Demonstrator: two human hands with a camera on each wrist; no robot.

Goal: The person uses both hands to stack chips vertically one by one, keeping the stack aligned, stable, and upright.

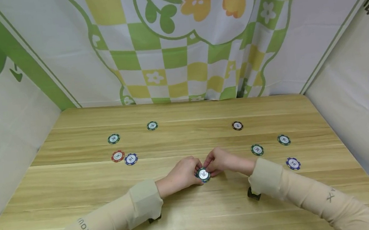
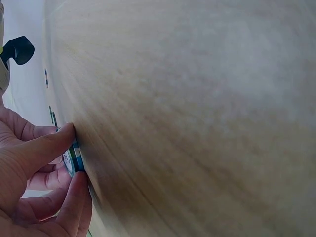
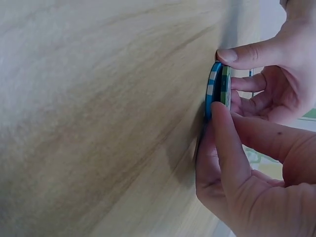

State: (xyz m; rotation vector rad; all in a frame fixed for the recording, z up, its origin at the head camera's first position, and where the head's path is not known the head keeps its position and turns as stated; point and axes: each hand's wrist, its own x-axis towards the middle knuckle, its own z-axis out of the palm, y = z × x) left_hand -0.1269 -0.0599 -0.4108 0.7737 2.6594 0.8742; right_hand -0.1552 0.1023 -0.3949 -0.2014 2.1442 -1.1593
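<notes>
A green-edged poker chip marked 20 (image 1: 203, 174) sits over a blue-edged poker chip (image 3: 211, 92), low over the table, with a thin dark gap showing between them in the right wrist view. My left hand (image 1: 184, 174) pinches the pair from the left, its thumb at the chips' rim. From the right, my right hand (image 1: 223, 161) pinches the opposite side, fingertips on the rim. Both hands are close together near the table's middle. In the left wrist view, fingers hide much of the chips' faces.
Left on the wooden table (image 1: 194, 217) lie two green chips (image 1: 113, 138), a red 5 chip (image 1: 117, 156) and a blue 10 chip (image 1: 131, 159). To the right are a dark-edged chip (image 1: 237, 125), two green chips (image 1: 257, 150) and another blue chip (image 1: 293, 163). Patterned curtains (image 1: 179, 56) border the back.
</notes>
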